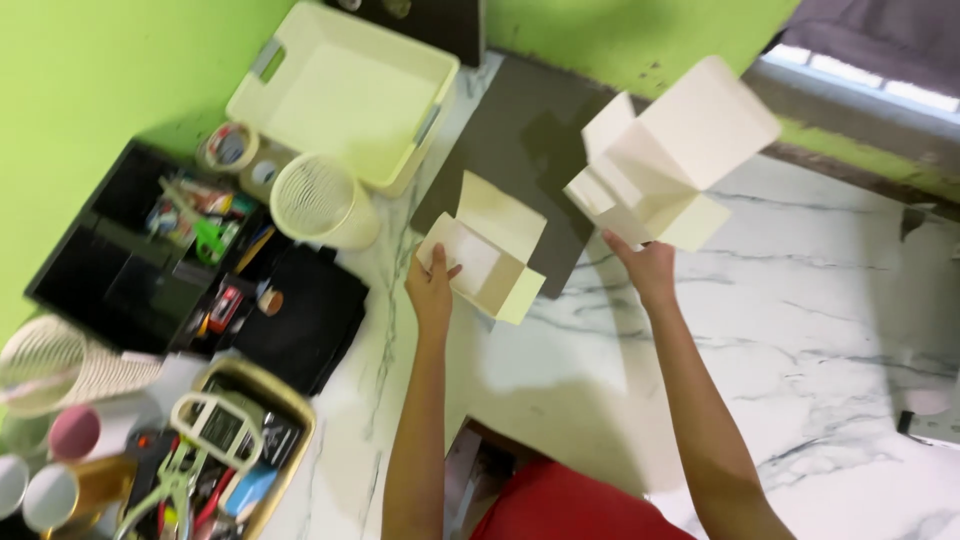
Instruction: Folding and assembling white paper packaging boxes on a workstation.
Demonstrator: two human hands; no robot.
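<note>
Gripping cream boxes [487, 258] [672, 165], both hands' [432, 290] [648, 268] fingers seem clamped; wire cup [322, 203], basket [345, 90] sit left.

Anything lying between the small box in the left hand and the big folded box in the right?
Only the dark grey mat shows between the small box and the big folded box, in the head view; nothing else lies there.

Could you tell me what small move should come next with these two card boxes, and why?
Probably lower the right hand so its unfolded box lands on the marble counter. It hangs raised with flaps loose, while the left hand already rests on the small box lying there.
</note>
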